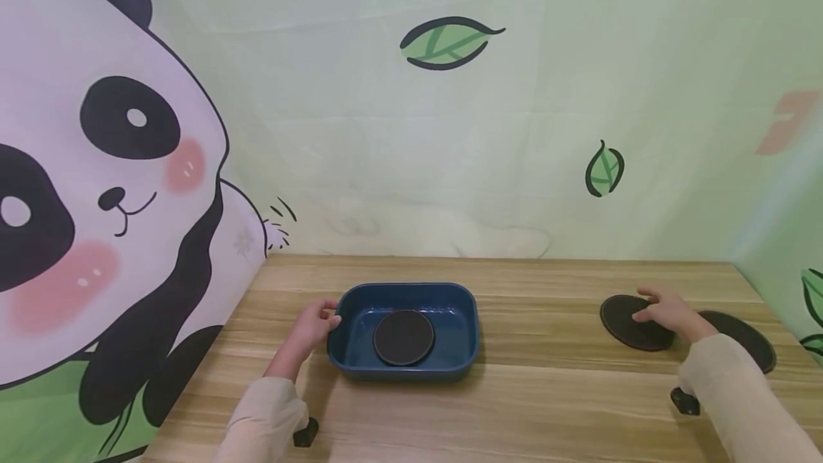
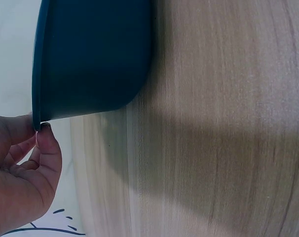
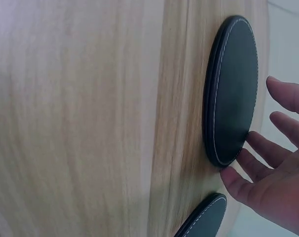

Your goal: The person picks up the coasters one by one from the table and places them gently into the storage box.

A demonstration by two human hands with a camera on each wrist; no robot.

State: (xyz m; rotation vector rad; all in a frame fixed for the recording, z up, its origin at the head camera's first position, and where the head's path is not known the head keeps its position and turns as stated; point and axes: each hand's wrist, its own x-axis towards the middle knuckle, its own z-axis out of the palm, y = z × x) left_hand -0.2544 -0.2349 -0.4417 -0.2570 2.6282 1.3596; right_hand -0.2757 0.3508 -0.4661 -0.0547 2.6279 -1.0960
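- Left wrist view: the deep blue rectangular plastic tray (image 2: 90, 54) is pinched at its rim by the left hand (image 2: 18, 182).
- The dark round stitched leather coaster (image 3: 233, 89) on the wooden table (image 1: 546, 391) is touched by the right hand's (image 1: 669, 313) spread fingers.
- Sliding instead of lifting is likely, the flat coaster offering little edge.

1. From my head view, the right hand (image 1: 669, 313) covers the near part of the round dark leather coaster (image 1: 633, 324) under it.
2. A second round dark coaster (image 1: 746, 338) is partly hidden behind the beige sleeve (image 1: 739, 391).
3. My left wrist view cuts off the deep blue rectangular tray (image 2: 90, 54) at the top, so its inside is unseen.
4. There, the left hand (image 2: 21, 177) runs off the frame; it seems to pinch the rim, though I can't be sure.
5. My right wrist view crops the lower coaster to a sliver.
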